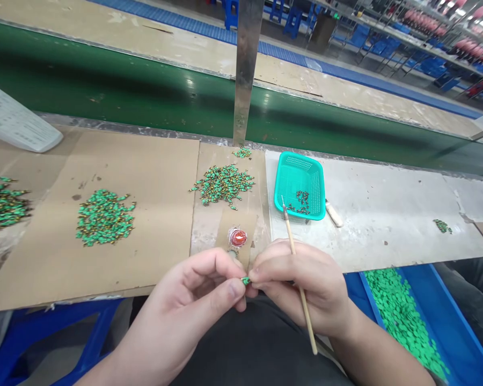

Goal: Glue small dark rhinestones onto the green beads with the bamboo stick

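Between the fingertips of my left hand (201, 300) is a tiny green piece (245, 280), pinched by thumb and forefinger. The fingertips of my right hand (301, 279) close on its other side. A thin wooden paintbrush (290, 236) runs through my right hand, its bristle end pointing up toward the turquoise basket (279, 187). Just beyond my fingers sits a small round pot of red-orange liquid (238, 237). Several small dark pieces (303, 198) lie in the basket. A pile of green and gold-brown pieces (224, 184) rests on the cardboard ahead.
More green-and-gold piles (105, 216) lie on the cardboard at left. A cream-handled tool (334, 213) is beside the basket. A metal post (246, 75) rises at the table's back edge. At lower right, a blue bin (453, 316) holds green discs; a white container (20, 120) stands left.
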